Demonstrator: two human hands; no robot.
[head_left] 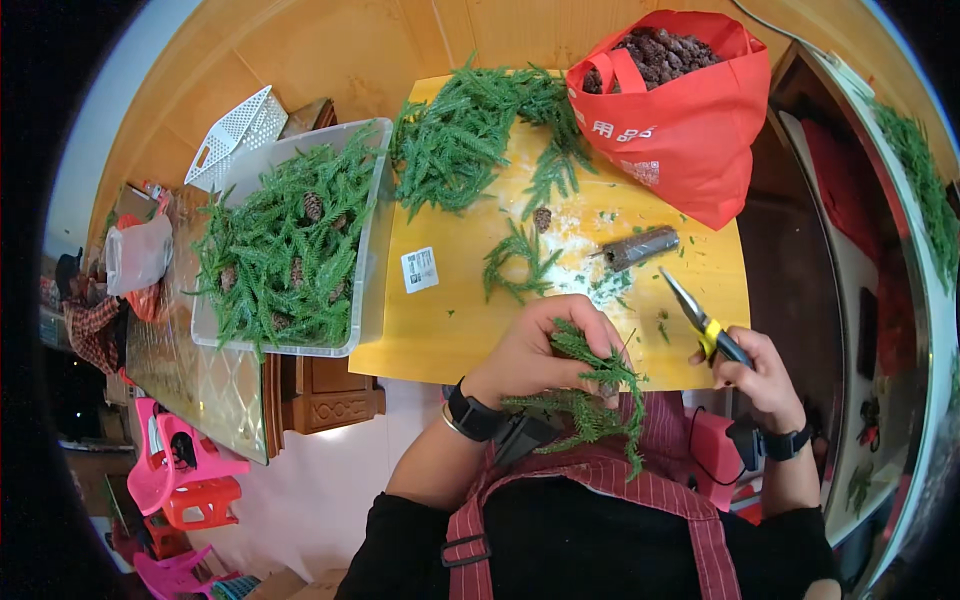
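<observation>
My left hand (pixel 535 345) is closed around an artificial pine sprig (pixel 590 420), held near my apron just past the table's front edge. A small brownish bit shows at the fingertips, too covered to make out. To the right, my right hand (pixel 762 380) grips needle-nose pliers (pixel 688 300) by their yellow and black handles, the jaws pointing up and left over the table. On the table beyond my hands lie a curled pine sprig (pixel 520 262), one pine cone (pixel 542 219) and a dark brown bundle (pixel 642 247) in clear wrapping.
A clear plastic bin (pixel 372 270) of pine sprigs with cones stands at left. Loose green sprigs (pixel 455 135) are piled on the yellow tabletop's (pixel 440 330) far side, near a white label (pixel 420 270). A red bag (pixel 690 130) of pine cones stands at far right.
</observation>
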